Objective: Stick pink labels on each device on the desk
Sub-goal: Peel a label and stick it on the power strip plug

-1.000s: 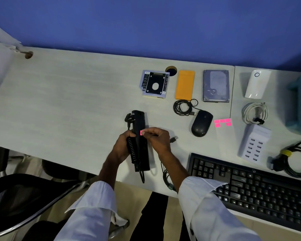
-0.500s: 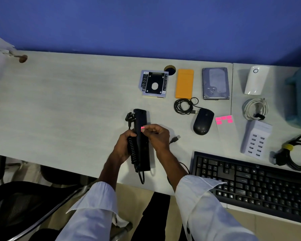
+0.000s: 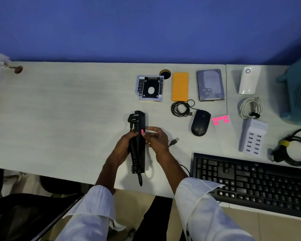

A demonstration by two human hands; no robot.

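Note:
A long black power strip point(image 3: 140, 122) with a coiled black cable lies lengthwise near the desk's front edge. My left hand point(image 3: 124, 145) grips its left side around the coil. My right hand point(image 3: 156, 139) sits against its right side, fingertips on a small pink label point(image 3: 142, 131) that lies on the strip's top face. A white backing sheet point(image 3: 223, 126) holding several pink labels point(image 3: 220, 120) lies to the right, past the black mouse point(image 3: 200, 125).
Along the back stand a drive caddy point(image 3: 150, 88), an orange case point(image 3: 180, 86), a hard drive point(image 3: 210, 85) and a white adapter point(image 3: 248, 80). A white USB charger point(image 3: 253, 136), coiled cables, a teal box point(image 3: 299, 94) and a black keyboard point(image 3: 250, 181) fill the right side.
The pink label has come down from my right fingertips onto the strip's top face. My right hand has shifted slightly against the strip; my left keeps its grip.

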